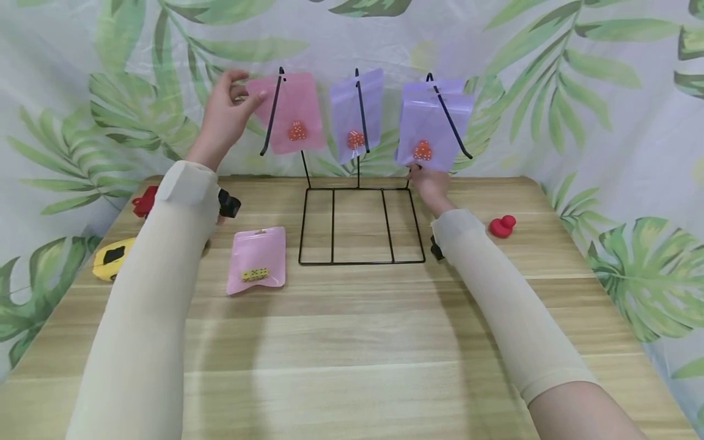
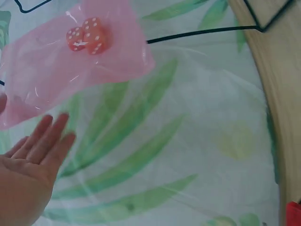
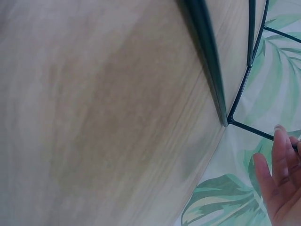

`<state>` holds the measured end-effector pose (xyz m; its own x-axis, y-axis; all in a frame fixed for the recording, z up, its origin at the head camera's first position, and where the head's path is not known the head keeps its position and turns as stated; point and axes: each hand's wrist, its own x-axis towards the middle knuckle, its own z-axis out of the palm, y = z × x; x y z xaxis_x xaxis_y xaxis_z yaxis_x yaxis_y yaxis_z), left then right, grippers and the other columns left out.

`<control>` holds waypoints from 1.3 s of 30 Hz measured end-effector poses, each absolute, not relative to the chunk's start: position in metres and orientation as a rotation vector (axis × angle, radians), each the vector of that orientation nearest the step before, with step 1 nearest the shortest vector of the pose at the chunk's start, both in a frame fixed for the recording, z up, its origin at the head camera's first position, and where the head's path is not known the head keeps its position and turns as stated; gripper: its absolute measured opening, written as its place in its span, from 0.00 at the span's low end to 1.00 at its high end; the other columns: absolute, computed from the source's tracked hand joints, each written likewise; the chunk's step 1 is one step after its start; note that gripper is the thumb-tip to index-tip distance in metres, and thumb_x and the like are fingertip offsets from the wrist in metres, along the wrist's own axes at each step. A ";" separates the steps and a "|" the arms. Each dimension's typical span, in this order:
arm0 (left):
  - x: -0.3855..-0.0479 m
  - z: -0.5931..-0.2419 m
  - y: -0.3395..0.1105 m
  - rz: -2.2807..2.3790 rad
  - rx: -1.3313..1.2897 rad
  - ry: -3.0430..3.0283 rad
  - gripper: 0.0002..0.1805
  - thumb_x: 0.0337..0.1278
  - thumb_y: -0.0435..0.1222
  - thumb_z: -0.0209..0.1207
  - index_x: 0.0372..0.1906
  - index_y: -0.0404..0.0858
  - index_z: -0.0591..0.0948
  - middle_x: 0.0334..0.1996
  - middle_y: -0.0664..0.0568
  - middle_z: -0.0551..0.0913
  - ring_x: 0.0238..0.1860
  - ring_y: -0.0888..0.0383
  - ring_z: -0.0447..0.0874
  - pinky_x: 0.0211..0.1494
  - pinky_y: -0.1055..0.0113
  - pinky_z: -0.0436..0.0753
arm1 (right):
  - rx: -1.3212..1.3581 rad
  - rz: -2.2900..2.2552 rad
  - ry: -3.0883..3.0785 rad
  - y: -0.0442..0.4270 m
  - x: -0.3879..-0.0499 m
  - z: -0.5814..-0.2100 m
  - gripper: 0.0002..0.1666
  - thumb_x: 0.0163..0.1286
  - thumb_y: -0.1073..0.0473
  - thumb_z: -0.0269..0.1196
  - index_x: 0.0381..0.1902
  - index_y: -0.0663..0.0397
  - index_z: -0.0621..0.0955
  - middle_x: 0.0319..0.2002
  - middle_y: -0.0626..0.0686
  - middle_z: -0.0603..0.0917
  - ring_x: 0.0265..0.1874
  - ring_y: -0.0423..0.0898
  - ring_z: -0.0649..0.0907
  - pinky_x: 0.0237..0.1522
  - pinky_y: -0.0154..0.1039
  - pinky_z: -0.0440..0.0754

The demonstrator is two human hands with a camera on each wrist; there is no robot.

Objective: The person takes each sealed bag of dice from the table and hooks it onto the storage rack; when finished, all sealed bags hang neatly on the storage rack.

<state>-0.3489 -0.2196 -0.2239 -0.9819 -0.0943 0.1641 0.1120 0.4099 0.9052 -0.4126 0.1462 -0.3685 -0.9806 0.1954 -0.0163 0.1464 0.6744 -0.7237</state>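
A black wire display rack [image 1: 362, 264] stands on the table, with zip bags hanging from its three hooks. On the left hook is a pink zip bag [image 1: 301, 101] holding orange dice [image 2: 89, 36]. My left hand [image 1: 228, 110] is at this bag's upper left edge, its thumb against the bag and its fingers extended, as the left wrist view [image 2: 35, 165] also shows. One purple zip bag [image 1: 352, 104] hangs in the middle, and overlapping purple zip bags [image 1: 426, 125] hang at right. Below these, my right hand [image 1: 431, 186] grips the rack's right upright; its fingers are partly hidden.
On the table left of the rack lies another pink zip bag [image 1: 258, 253] with yellow dice. A yellow toy car [image 1: 110, 260] and a red object [image 1: 144, 201] sit farther left, partly behind the left sleeve. A small red object [image 1: 502, 227] is at right. Leaf-print cloth hangs behind.
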 end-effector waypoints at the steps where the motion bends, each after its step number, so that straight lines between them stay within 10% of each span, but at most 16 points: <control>1: -0.346 -0.226 -0.223 -1.603 -0.024 -2.503 0.38 0.68 0.52 0.55 0.77 0.51 0.55 0.68 0.51 0.71 0.66 0.58 0.71 0.73 0.61 0.66 | -0.283 1.208 -2.813 0.147 -0.413 -0.369 0.16 0.77 0.51 0.53 0.47 0.51 0.85 0.42 0.53 0.89 0.27 0.42 0.81 0.28 0.34 0.71; 6: -0.332 -0.249 -0.233 -1.529 -0.072 -2.629 0.44 0.71 0.54 0.50 0.80 0.49 0.41 0.79 0.50 0.54 0.78 0.52 0.56 0.78 0.53 0.59 | -0.248 1.228 -2.766 0.155 -0.415 -0.371 0.16 0.76 0.51 0.55 0.47 0.53 0.85 0.41 0.54 0.89 0.26 0.41 0.80 0.29 0.35 0.72; 16: -0.305 -0.330 -0.248 -0.662 -0.389 -3.286 0.31 0.64 0.35 0.59 0.67 0.24 0.66 0.62 0.28 0.72 0.57 0.33 0.75 0.56 0.43 0.78 | -0.277 1.178 -2.803 0.162 -0.417 -0.368 0.19 0.78 0.48 0.53 0.50 0.51 0.85 0.43 0.53 0.90 0.25 0.39 0.81 0.30 0.34 0.73; 39: -0.299 -0.374 -0.253 -0.206 -0.463 -3.361 0.14 0.59 0.30 0.55 0.46 0.26 0.82 0.44 0.35 0.83 0.47 0.40 0.79 0.56 0.45 0.76 | -0.291 1.300 -2.733 0.166 -0.415 -0.368 0.16 0.77 0.54 0.54 0.55 0.53 0.80 0.44 0.56 0.89 0.38 0.49 0.87 0.27 0.32 0.78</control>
<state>-0.2994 -0.2526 -0.3737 -0.9306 0.2802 -0.2357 0.2492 0.9563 0.1527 -0.4151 0.1663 -0.3685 -0.9766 0.2150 0.0092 0.1285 0.6169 -0.7765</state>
